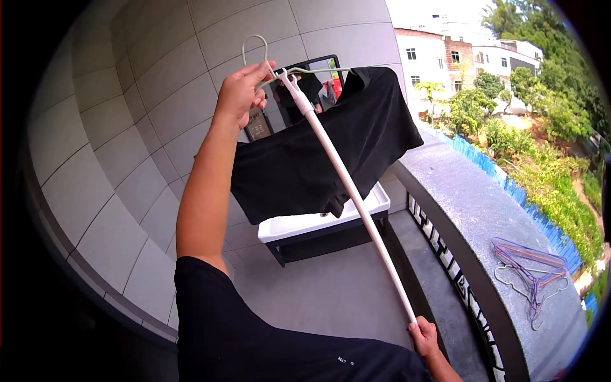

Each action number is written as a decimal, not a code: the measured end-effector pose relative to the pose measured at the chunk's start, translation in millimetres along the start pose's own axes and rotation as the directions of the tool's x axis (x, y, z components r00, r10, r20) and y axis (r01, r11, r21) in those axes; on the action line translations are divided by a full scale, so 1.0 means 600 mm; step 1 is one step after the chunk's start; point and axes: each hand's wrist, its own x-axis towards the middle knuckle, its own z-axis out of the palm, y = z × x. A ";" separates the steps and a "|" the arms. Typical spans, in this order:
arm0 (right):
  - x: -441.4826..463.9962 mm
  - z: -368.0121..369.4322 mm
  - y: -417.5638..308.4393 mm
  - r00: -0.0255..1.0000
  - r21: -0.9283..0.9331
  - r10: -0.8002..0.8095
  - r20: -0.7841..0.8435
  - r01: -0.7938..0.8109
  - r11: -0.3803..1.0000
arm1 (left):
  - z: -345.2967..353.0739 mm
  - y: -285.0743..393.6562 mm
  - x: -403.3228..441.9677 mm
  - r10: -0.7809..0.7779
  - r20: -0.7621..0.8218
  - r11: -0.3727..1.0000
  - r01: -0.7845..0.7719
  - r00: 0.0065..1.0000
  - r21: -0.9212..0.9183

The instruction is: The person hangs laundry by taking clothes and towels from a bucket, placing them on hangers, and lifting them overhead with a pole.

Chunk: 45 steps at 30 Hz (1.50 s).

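Observation:
Raised at the upper middle, my left hand pinches a pale hanger just below its hook. A black garment hangs spread from that hanger, in front of the sink. Lower right, my right hand grips the bottom end of a long pale pole. The pole slants up to the left across the garment, and its forked tip is beside the hanger's neck, close to my left fingers. Whether the fork touches the hanger I cannot tell.
Behind the garment stand a white sink on a black frame and a wall mirror. Several wire hangers lie on the grey ledge at right, above a railing. Tiled walls rise left; buildings and trees show outside.

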 end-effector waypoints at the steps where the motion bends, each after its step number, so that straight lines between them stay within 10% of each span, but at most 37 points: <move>1: 0.002 -0.001 -0.005 1.000 0.027 -0.002 0.000 0.002 1.000 | 0.013 0.007 -0.004 0.013 0.037 0.999 -0.012 0.999 -0.029; 8: -0.001 -0.006 -0.032 0.999 0.301 0.045 -0.019 -0.037 0.953 | 0.091 0.029 0.021 0.211 0.073 0.947 -0.222 0.975 0.231; 9: 0.002 -0.008 -0.036 0.999 0.304 0.026 -0.038 -0.014 0.953 | 0.097 0.029 0.015 0.427 0.029 0.775 -0.382 0.904 0.504; 10: 0.005 -0.010 -0.046 0.998 0.307 0.007 -0.055 0.011 0.952 | 0.105 0.023 0.007 0.854 0.081 0.218 -0.495 0.513 0.841; 12: 0.021 -0.022 -0.084 0.997 0.286 -0.034 -0.067 0.052 0.957 | 0.143 0.051 -0.066 0.956 0.002 0.181 -0.596 0.293 0.782; 15: 0.059 -0.026 -0.136 0.988 0.286 -0.095 -0.121 0.126 0.950 | 0.214 0.011 -0.208 0.516 0.240 0.699 -0.566 0.822 0.437; 17: 0.088 -0.038 -0.174 0.988 0.282 -0.110 -0.108 0.137 0.950 | 0.268 -0.049 -0.271 0.085 0.667 0.990 -0.138 0.740 0.027; 21: 0.122 -0.049 -0.223 0.989 0.422 -0.145 -0.030 0.144 0.895 | 0.363 -0.079 -0.306 0.152 0.728 0.915 0.183 0.669 -0.359; 24: 0.131 -0.051 -0.192 0.950 0.142 -0.274 -0.151 0.295 0.945 | 0.380 -0.038 -0.244 0.158 0.701 0.902 0.188 0.695 -0.389; 28: 0.095 -0.049 -0.054 0.964 -0.087 -0.153 -0.218 0.137 0.987 | 0.388 0.014 -0.133 0.261 0.589 0.917 -0.005 0.764 -0.399; 33: 0.109 -0.045 -0.087 0.900 0.075 -0.146 -0.411 0.193 0.978 | 0.385 0.095 -0.024 0.359 0.449 0.889 -0.153 0.818 -0.432; 45: 0.211 -0.102 -0.408 0.864 0.416 -0.371 -0.339 0.492 0.765 | 0.380 0.082 -0.163 0.539 0.310 0.841 -0.482 0.784 -0.244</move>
